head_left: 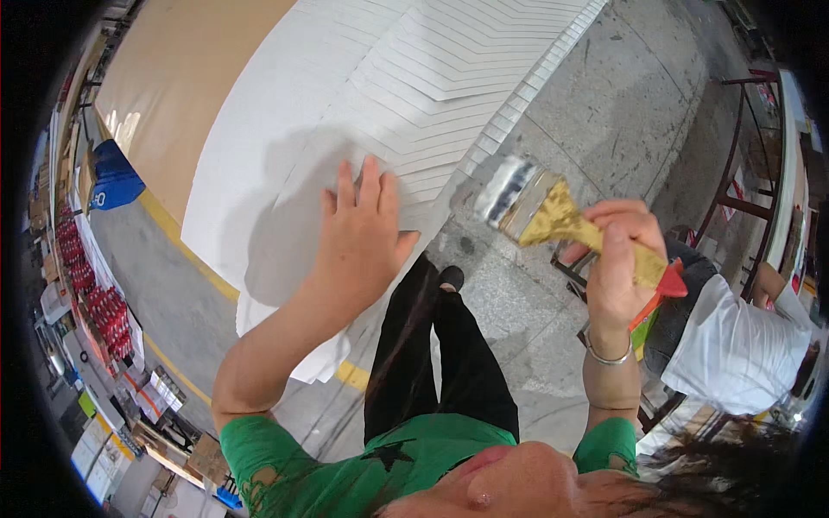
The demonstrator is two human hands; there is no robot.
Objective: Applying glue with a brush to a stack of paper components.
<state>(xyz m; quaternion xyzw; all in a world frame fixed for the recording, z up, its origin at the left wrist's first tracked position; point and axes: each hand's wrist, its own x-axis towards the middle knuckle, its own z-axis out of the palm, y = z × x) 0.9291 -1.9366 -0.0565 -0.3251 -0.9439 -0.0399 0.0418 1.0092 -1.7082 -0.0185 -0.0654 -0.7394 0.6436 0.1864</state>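
My left hand [358, 237] lies flat, fingers stretched out, on the lower part of white paper-like sheets [259, 138]. The sheets overlap in a stepped fan, and their many edges form bent lines and a staggered right border. In my right hand [617, 268] is a wide paintbrush [561, 211], its yellow handle stained and its end red. The brush is held in the air to the right of the sheets, its pale bristles pointing left. The bristles look slightly blurred and do not touch the sheets.
Beneath the sheets at the upper left is a tan board [186, 78]. A blue object [115, 175] hangs by its corner. On the right, a person in a white shirt [734, 350] is beside a dark metal frame [734, 164]. Red packed goods [95, 298] line the far left.
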